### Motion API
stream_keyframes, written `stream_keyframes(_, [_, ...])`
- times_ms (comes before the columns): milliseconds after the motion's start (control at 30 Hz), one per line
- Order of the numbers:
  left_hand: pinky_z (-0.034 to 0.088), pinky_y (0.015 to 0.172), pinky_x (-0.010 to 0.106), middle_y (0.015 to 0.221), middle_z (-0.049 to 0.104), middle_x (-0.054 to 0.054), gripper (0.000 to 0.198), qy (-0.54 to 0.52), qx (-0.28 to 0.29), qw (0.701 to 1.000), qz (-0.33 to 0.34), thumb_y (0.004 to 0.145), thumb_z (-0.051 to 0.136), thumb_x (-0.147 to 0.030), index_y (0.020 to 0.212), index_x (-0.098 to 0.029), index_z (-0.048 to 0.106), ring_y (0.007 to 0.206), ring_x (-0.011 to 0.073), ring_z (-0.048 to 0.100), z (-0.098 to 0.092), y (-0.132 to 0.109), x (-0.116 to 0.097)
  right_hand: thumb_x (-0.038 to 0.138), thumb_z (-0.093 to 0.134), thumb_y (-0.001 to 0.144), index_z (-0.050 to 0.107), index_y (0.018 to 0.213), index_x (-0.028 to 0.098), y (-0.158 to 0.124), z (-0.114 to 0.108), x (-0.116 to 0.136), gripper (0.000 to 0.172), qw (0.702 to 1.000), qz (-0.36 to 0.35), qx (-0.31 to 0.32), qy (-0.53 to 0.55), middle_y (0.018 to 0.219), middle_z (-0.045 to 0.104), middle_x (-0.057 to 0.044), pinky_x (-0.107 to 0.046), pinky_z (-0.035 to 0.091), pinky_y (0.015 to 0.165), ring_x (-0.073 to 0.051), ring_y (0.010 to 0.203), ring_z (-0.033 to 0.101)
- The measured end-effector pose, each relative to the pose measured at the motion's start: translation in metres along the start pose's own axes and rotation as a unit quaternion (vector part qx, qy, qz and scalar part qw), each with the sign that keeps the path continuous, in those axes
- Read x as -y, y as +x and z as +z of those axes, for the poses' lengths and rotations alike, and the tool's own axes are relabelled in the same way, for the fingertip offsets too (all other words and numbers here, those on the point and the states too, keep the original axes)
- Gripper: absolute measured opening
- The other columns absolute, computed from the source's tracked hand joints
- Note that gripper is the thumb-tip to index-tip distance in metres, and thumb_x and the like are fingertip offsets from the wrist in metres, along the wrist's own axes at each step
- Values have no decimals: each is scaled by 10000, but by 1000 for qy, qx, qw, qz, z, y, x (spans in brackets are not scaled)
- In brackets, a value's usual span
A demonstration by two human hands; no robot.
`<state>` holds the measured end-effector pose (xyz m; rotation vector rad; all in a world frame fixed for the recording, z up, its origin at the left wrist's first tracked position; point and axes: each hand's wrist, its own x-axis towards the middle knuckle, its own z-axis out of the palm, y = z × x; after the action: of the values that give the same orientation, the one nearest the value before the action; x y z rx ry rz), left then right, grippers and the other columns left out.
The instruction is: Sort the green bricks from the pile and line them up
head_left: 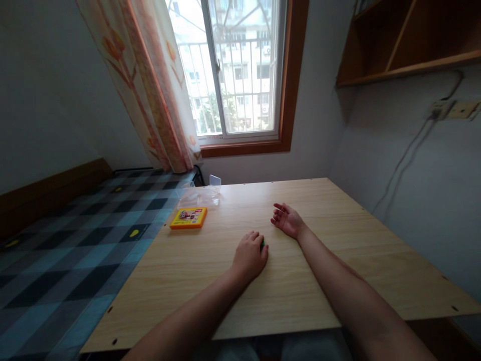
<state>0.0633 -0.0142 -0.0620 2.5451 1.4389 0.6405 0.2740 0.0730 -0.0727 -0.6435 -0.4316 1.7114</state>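
A small green piece (262, 244) is being pinched by the left grip (249, 254), between thumb and curled fingers, low over the near half of the tabletop (315, 298); whether the wood is being touched by the piece cannot be told. Most of it is being hidden by the fingers, so its shape cannot be told either. Nothing is being seen within the right grip (288, 221), which is being held loosely spread just beyond and to the right, its palm being shown and its fingers partly bent.

Near the tabletop's left edge, a yellow box (188, 218) is being supported flat, with some clear plastic (205, 196) being seen just behind it.

For good handling, a light, even pinch is probably being called for: by too hard a squeeze, so small a piece could be sent slipping. With the hold being taken nearer the fingertips, more of the piece would be left in view. Any support from the right grip is best being given from the facing side.
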Motion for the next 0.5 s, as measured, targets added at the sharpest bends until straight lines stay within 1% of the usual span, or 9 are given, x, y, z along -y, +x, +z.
stream_keyframes(167, [411, 1157, 491, 1336, 642, 167, 353, -13, 3, 1000, 16, 917, 555, -306, 1206, -157, 693, 1294, 321, 557, 0, -4, -2, 311, 452, 1017, 649, 974, 196, -1, 0, -1, 232, 1000, -11, 1, -6, 678, 679, 2, -318, 569, 697, -132, 573, 634])
stream_keyframes(267, [414, 1151, 510, 1333, 643, 162, 351, -30, -4, 999, 33, 894, 582, -308, 1203, -184, 693, 1284, 328, 561, 4, -9, -5, 298, 484, 1001, 651, 964, 197, -1, 0, -1, 198, 1000, -18, 4, -16, 675, 681, 2, -315, 571, 691, -133, 575, 639])
stream_keyframes(367, [407, 1154, 516, 1331, 647, 148, 337, -46, -14, 998, 35, 876, 604, -304, 1186, -212, 701, 1292, 324, 556, 8, -15, -8, 294, 531, 975, 649, 953, 199, -2, 0, -2, 154, 999, -31, 7, -27, 670, 680, 3, -310, 570, 676, -136, 573, 638])
stream_keyframes(433, [391, 1163, 515, 1341, 643, 151, 347, -74, -18, 997, 25, 877, 603, -317, 1189, -202, 702, 1301, 323, 549, 9, -15, -7, 284, 557, 958, 645, 951, 199, -2, 0, -3, 123, 999, -42, 5, -32, 666, 675, 9, -300, 568, 667, -131, 565, 631])
stream_keyframes(500, [395, 1158, 498, 1355, 637, 150, 374, -148, -33, 988, -2, 904, 566, -345, 1222, -189, 689, 1300, 308, 554, 8, -10, -1, 260, 564, 947, 639, 953, 200, -3, -1, -5, 96, 998, -58, -2, -34, 641, 654, 29, -281, 560, 652, -115, 540, 608])
